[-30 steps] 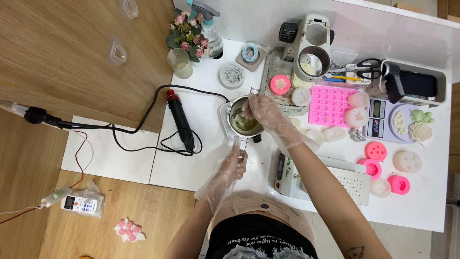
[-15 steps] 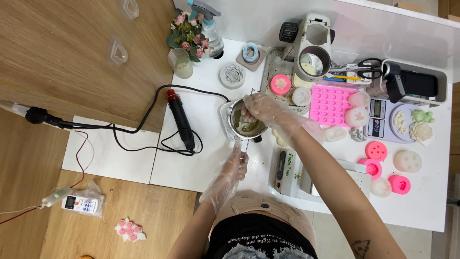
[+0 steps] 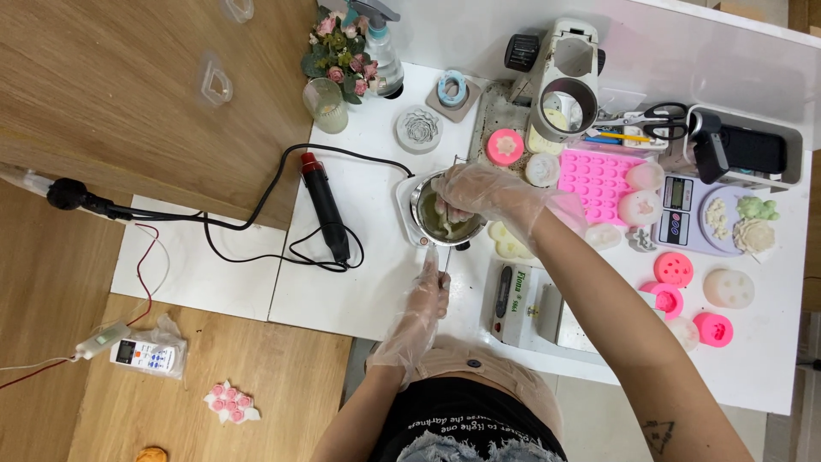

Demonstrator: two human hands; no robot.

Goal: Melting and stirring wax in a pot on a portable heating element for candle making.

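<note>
Clutter crowds the white counter (image 3: 376, 291): a black heat gun (image 3: 325, 205) with its looped cord to the left, a pink silicone mould tray (image 3: 594, 175) and round pink moulds to the right. Between them stands a small steel pot (image 3: 440, 218) of pale greenish melt. Both hands wear thin clear gloves; the left hand (image 3: 430, 295) pinches the pot's thin handle, while the right hand (image 3: 479, 192) dips curled fingers inside, seemingly closed on a pale lump.

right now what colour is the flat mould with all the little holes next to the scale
Pink. The mould shows clearly in the head view, beside the scale.
</note>
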